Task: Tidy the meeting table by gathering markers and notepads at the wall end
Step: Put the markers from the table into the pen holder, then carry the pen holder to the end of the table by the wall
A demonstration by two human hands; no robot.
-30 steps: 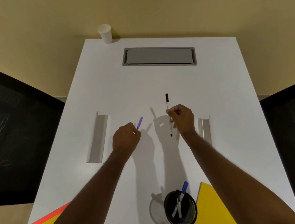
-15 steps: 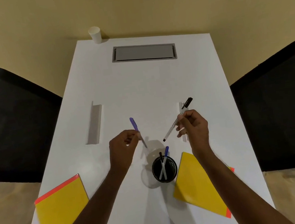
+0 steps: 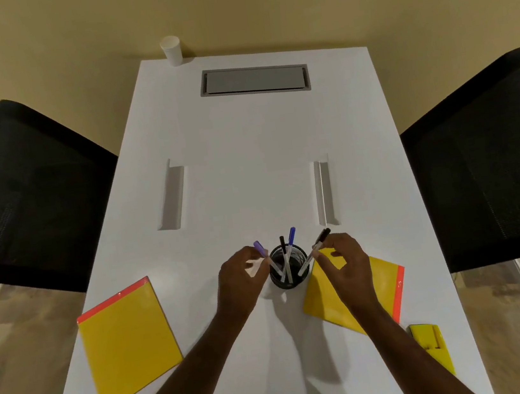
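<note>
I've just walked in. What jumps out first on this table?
Two hands meet over a black cup near the table's middle: the left hand holds a purple marker, the right hand a black marker, both tipped into the cup. A yellow notepad lies on the left, and another under the right wrist.

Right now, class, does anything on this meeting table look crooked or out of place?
Yes. The right notepad lies turned at an angle to the table edge, partly under the right hand; the left notepad is tilted too. Both lie at the near end, far from the wall. Nothing looks spilled or damaged.
</note>
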